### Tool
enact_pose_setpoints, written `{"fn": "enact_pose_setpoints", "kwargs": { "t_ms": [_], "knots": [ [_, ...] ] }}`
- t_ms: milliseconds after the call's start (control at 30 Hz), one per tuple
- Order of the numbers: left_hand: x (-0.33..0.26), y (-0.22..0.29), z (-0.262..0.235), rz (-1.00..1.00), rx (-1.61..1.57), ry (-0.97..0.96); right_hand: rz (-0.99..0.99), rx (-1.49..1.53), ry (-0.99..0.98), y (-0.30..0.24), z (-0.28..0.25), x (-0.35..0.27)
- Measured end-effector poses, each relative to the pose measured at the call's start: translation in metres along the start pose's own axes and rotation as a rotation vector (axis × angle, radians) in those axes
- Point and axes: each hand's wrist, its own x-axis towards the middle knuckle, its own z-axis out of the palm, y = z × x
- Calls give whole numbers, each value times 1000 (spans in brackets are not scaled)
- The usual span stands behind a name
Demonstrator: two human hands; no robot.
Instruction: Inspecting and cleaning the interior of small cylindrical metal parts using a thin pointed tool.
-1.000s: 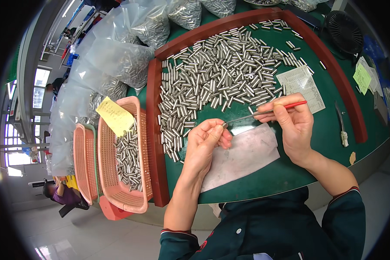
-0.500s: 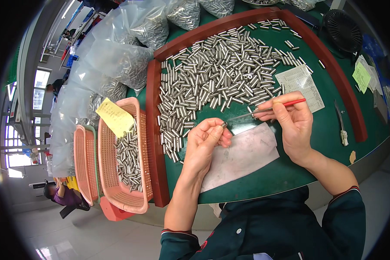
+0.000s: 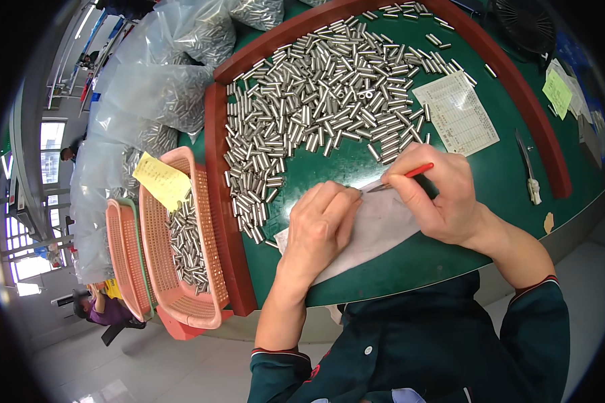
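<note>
My left hand [image 3: 317, 232] is closed above the cloth, knuckles up. Its fingertips pinch a small metal pin, nearly all hidden now. Between the thumb and fingers of my right hand [image 3: 447, 195] is a slim red-handled tool [image 3: 420, 170]. The tool's thin metal shaft slants left and its end meets the fingertips of my left hand. Beneath both hands lies a pale, smudged cloth [image 3: 390, 218] on the green table [image 3: 356, 289]. Just beyond them spreads a large heap of short, shiny metal pins [image 3: 323, 101].
A dark red frame [image 3: 218, 168] borders the heap. Left of it stand pink baskets [image 3: 215, 255], one holding pins and a yellow note [image 3: 161, 180]. Bags of pins [image 3: 181, 94] line the far left. A printed sheet [image 3: 457, 114], tweezers [image 3: 528, 168] and a black fan [image 3: 521, 27] are at right.
My left hand has turned over, knuckles up, covering the pin seen earlier in its fingertips. My right hand has moved slightly left and down, bringing the tool's end to the left fingertips. The view has shifted.
</note>
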Motion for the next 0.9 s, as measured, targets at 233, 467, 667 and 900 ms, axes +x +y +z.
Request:
{"fn": "enact_pose_setpoints", "kwargs": {
  "t_ms": [233, 467, 667, 900],
  "knots": [
    [4, 5, -14, -84, 110, -271, -9, -4, 19, 5, 1, -2],
    [0, -16, -35, -432, 42, -55, -26, 1, -11, 6, 2, -1],
    [-4, -22, -24, -780, -1195, 158, -46, 28, 1, 5, 2, 2],
    [-7, -32, -14, -850, -1693, 87, 44, 43, 14, 3, 1, 2]
  ]
}}
